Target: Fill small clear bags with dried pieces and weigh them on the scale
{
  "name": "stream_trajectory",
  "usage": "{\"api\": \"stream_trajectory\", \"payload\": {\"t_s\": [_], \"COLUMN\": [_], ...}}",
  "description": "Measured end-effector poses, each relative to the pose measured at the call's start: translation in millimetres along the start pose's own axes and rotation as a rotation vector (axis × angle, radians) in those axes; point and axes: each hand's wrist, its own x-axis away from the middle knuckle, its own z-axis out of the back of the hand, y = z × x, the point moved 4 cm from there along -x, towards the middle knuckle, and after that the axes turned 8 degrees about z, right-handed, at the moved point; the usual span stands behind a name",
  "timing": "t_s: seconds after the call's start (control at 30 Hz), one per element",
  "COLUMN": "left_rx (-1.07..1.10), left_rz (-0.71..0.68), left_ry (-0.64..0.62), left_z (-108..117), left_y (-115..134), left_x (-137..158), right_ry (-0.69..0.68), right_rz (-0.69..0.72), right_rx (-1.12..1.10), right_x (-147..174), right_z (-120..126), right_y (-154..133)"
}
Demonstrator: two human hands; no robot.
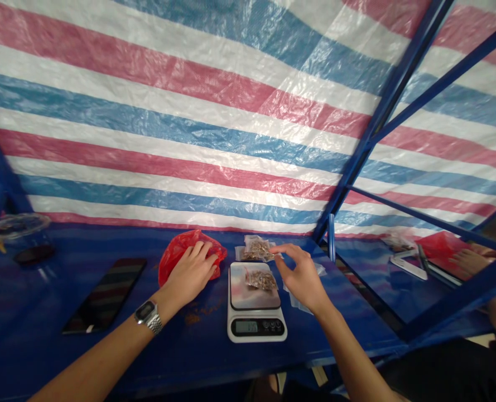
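Observation:
My left hand (192, 271), with a metal watch at the wrist, lies over a red plastic bag (174, 251), its fingers spread across the crumpled opening. Right of it stands a white kitchen scale (256, 329) with a lit display. A small clear zip bag (261, 280) of brownish bits rests on the scale's metal plate. Behind the scale, more filled zip bags (254, 248) lie in a pile. My right hand (301, 274) hovers at the scale's right side, thumb and index finger apart, fingertips close to that pile. Flat clear bags (300, 301) lie partly beneath this hand.
A dark phone (105, 296) and a clear plastic tub (32, 240) are on the blue table's left. Brown crumbs (192, 317) lie before the red bag. Blue metal bars (360, 151) rise at right; beyond them, another person's hand (467, 262) is near a red bag.

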Motion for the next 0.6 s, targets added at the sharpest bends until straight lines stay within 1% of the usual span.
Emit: {"api": "stream_trajectory", "payload": {"t_s": [0.3,0.4,0.5,0.53,0.6], "left_rx": [0.128,0.149,0.164,0.176,0.199], "left_rz": [-0.028,-0.009,0.049,0.086,0.201], "left_ry": [0.08,0.133,0.203,0.225,0.283], "left_z": [6,13,27,32,42], "left_y": [4,8,11,10,1], "left_x": [2,2,0,0,-1], "right_ry": [-0.137,-0.24,-0.37,-0.389,-0.373], "right_rz": [-0.017,-0.011,0.015,0.011,-0.024], "right_rx": [0.05,0.042,0.046,0.046,0.016], "right_x": [7,13,19,20,19], "right_z": [-9,-18,-32,-37,-44], "right_y": [7,4,5,7,13]}}
